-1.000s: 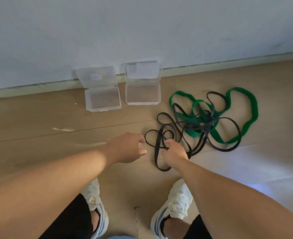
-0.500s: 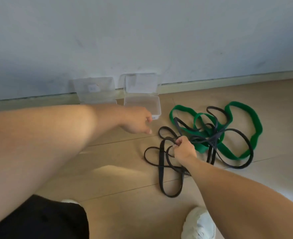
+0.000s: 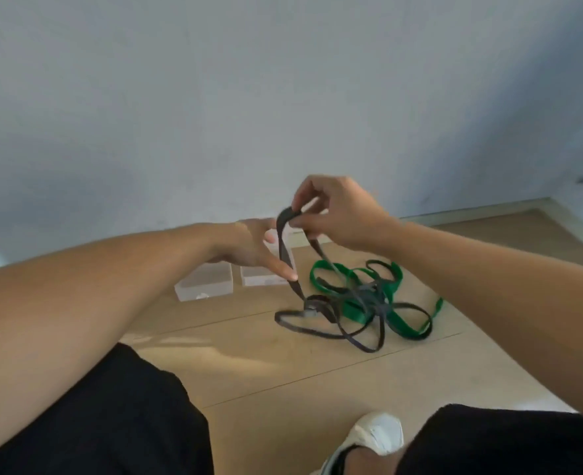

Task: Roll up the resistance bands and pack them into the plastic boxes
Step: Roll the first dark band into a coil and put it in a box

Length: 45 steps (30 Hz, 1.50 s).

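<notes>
- Two resistance bands lie tangled on the wooden floor (image 3: 317,378): a black band (image 3: 362,344) and a green band (image 3: 399,325). The black one crosses over the green one in several loops, so neither can be rolled until they are separated.
- Right hand (image 3: 338,214): thumb and fingers pinch the top bend of the black band, raised well above the floor. This grip appears chosen to let the band's own weight pull its strands straight and expose the tangle.
- Left hand (image 3: 252,248): fingers are extended and hold nothing. The fingertips sit just beside the nearer hanging strand; whether they touch it cannot be confirmed, as the view is blurred at that point. The posture suggests readiness to strip down the strand or to steady it.
- Orientation of the black band: the lifted section forms a narrow inverted U. Its long axis runs steeply from the right hand downward and slightly toward the camera, ending in the floor loops. The loops on the floor lie flat and spread sideways.
- Green band: rests entirely on the floor, to the right of the boxes, its loops spreading mainly left to right.
- Two clear plastic boxes (image 3: 204,281) stand side by side near the wall, behind the left hand, with nothing visible inside. Their position keeps them within reach yet apart from the bands.
</notes>
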Tool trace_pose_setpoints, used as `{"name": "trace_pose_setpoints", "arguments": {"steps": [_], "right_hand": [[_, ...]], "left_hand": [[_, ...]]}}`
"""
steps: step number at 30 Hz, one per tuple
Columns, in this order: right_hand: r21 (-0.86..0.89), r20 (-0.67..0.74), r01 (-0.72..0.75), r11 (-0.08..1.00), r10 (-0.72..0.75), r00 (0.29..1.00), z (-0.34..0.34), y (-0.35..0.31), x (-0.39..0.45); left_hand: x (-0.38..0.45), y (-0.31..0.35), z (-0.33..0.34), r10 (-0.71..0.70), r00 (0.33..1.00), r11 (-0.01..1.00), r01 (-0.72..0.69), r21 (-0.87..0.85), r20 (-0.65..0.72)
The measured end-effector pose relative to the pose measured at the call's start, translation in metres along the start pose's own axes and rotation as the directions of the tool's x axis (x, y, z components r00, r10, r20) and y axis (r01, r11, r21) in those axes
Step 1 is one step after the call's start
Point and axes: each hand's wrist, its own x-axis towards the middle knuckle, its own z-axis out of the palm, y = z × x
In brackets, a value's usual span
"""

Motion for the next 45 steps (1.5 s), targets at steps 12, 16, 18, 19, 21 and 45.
{"name": "trace_pose_setpoints", "arguments": {"steps": [12, 16, 18, 19, 21, 45], "right_hand": [[0.182, -0.019, -0.118, 0.976, 0.123, 0.992, -0.014, 0.037, 0.029], [-0.154, 0.479, -0.43, 0.89, 0.448, 0.755, -0.005, 0.108, 0.03], [-0.346, 0.553, -0.447, 0.825, 0.564, 0.613, 0.014, 0.126, 0.019], [-0.397, 0.538, -0.434, 0.808, 0.588, 0.604, 0.026, 0.133, 0.013], [-0.342, 0.496, -0.449, 0.826, 0.564, 0.661, 0.045, 0.137, 0.004], [-0.437, -0.568, 0.145, 0.888, -0.397, 0.72, -0.037, 0.081, -0.003]], "left_hand": [[0.018, 0.017, 0.03, 0.076, 0.964, 0.823, -0.206, -0.53, -0.256], [0.043, 0.033, 0.021, -0.029, 0.93, 0.753, -0.221, -0.62, -0.366], [0.043, 0.045, 0.017, -0.031, 0.933, 0.633, -0.258, -0.729, -0.357], [0.041, 0.052, 0.016, 0.005, 0.946, 0.565, -0.271, -0.78, -0.325], [0.034, 0.063, 0.014, 0.132, 0.97, 0.416, -0.241, -0.877, -0.204], [0.025, -0.016, -0.032, -0.235, 0.873, 0.559, -0.24, -0.794, -0.429]]}}
